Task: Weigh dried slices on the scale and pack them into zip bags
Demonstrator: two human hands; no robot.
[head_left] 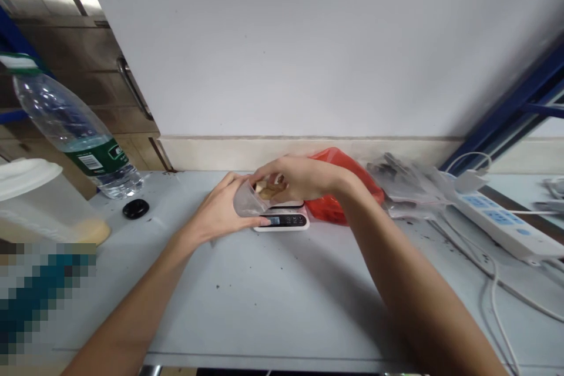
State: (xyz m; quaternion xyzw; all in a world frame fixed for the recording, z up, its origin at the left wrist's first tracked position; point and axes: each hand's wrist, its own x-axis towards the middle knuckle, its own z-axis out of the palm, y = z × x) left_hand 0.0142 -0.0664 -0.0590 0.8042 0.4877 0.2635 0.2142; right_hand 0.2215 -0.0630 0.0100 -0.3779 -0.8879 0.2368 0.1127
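Well, pressing could skew the scale by the worktop back edge: your left hand pinches the bag; finger grip unclear on the right hand.

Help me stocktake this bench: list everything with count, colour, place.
Scale: one, white and black, centre
Pouch: one, clear, by scale
Pieces: uncountable, tan, pouch's mouth
Red bag: one, red, middle
Bag heap: one, clear, right
Power strip: one, white and blue, right
Cables: several, white, right
Bottle: one, clear, left
Container: one, whitish, far left
Disc: one, black, by bottle
Table: one, bluish, below
Wall: one, white, behind
Metal panels: several, brownish, left
Bars: several, blue, both sides
Left hand: one, bare, gripping pouch
Right hand: one, bare, at pieces
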